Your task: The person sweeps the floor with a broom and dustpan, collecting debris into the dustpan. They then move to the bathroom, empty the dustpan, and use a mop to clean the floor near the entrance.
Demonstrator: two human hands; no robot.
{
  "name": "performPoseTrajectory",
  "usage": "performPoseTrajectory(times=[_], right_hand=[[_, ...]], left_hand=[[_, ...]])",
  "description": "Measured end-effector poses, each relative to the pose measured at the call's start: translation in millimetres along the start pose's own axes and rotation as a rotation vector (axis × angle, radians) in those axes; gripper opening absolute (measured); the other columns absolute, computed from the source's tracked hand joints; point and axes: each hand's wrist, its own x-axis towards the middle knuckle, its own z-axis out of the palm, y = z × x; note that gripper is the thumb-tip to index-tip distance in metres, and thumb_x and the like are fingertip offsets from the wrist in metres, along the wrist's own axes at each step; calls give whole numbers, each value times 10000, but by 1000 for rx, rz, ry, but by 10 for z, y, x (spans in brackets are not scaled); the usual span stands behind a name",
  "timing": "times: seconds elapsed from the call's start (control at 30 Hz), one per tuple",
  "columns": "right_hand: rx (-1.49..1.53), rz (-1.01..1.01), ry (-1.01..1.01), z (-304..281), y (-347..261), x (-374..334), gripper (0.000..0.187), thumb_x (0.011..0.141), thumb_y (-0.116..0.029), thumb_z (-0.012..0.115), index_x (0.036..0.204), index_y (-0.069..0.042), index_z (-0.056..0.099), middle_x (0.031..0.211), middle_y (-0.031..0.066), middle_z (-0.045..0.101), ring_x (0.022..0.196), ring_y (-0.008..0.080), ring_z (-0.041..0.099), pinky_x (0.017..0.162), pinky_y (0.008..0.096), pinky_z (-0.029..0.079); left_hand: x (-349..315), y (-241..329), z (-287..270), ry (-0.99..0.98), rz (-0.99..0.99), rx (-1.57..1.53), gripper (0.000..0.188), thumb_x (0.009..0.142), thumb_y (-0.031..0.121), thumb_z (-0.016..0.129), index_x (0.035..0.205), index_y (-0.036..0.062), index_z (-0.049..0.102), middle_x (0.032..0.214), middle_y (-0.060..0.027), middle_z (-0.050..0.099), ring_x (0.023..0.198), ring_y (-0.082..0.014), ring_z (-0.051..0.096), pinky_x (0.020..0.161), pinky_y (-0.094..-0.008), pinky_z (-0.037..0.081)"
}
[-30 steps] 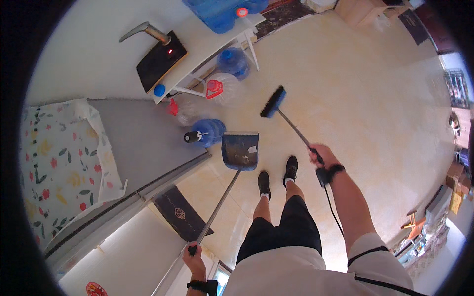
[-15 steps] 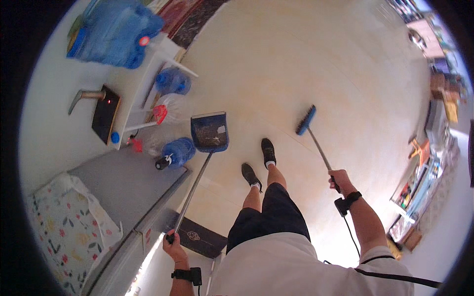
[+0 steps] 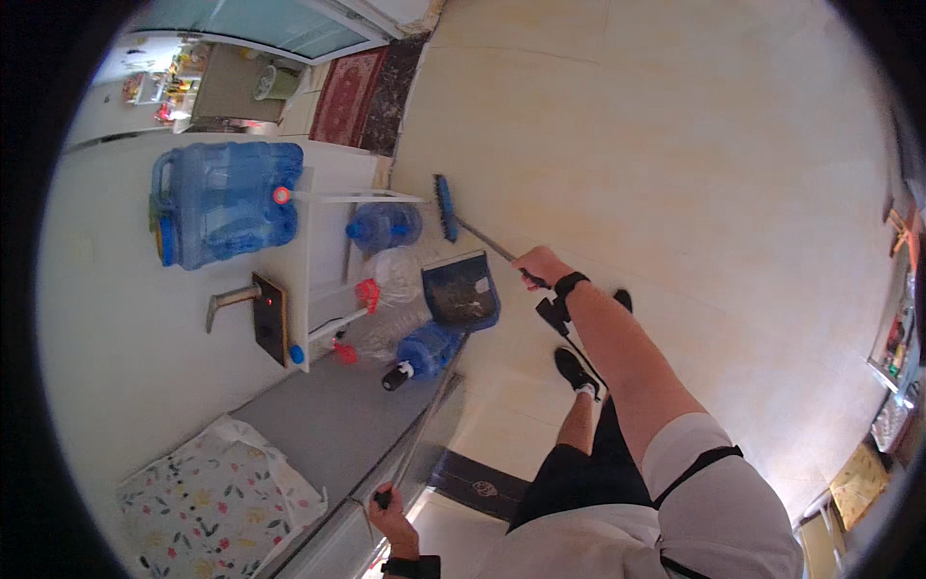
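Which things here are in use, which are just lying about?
In use: broom in right hand; dustpan, its long handle in left hand.
Lying about: water jugs, floral cloth, red rug, dark mat.

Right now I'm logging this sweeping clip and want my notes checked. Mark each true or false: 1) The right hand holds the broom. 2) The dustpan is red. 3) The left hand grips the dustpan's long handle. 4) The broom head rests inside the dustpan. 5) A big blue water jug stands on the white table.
1) True: the right hand grips the handle of the broom.
2) False: the dustpan is dark blue.
3) True: the left hand holds the top of the long handle.
4) False: the broom head lies on the floor beyond the dustpan.
5) True: the blue water jug stands on the white table.
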Motion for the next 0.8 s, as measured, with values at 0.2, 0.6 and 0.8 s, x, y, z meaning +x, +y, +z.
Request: performPoseTrajectory(times=[0.2,0.6,0.8], right_hand=[[-65,42,205,-1534,77,-954,407,897,-283,678,580,-51,573,546,62,559,454,152,540,421,349,442],[282,422,844,-3434,606,-4186,193,884,-175,600,752,-61,516,567,74,517,386,168,465,389,345,444],[22,262,763,-2605,-252,-3466,253,880,-150,636,678,-34,538,586,95,552,445,154,518,386,333,435]], left_hand=[[13,507,383,-88,100,8,123,862,54,701,976,16,679,902,19,615,861,-113,545,807,-275,448],[615,1556,1409,-172,147,-93,98,849,45,723,935,16,688,867,1,625,796,-122,568,749,-287,482],[1418,1779,1866,-242,142,-204,132,829,53,744,940,8,690,886,-25,654,825,-134,596,779,-294,494]])
